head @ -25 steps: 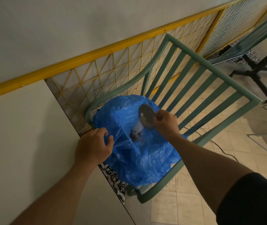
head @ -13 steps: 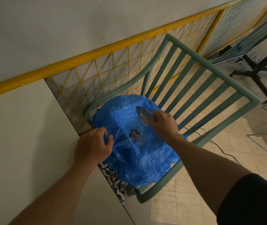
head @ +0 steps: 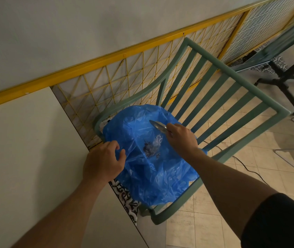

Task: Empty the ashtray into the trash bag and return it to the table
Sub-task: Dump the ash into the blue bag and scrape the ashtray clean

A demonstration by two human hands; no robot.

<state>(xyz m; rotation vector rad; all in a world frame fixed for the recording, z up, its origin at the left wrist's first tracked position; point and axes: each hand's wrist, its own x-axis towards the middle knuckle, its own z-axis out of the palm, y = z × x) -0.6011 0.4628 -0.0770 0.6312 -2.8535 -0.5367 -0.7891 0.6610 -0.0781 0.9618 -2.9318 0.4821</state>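
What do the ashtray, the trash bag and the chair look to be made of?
Ashtray: likely metal, silvery grey with a dull sheen on its thin dish. Trash bag: thin blue plastic film, crinkled, glossy, slightly see-through. Chair: slatted frame painted matte green; metal or wood cannot be told.

Both arms bare, reaching forward and down from lower edge of view. Left hand (head: 105, 161) palm down, knuckles up, fingers curled, thumb and forefinger pinching edge of blue trash bag (head: 153, 176). Left forearm runs up from lower left. Right hand (head: 182, 138) further forward, back of hand up, wrist bent, fingers closed on rim of metal ashtray (head: 158, 126), tilted. Right forearm stretches in from lower right, dark sleeve (head: 282, 222) at upper arm.
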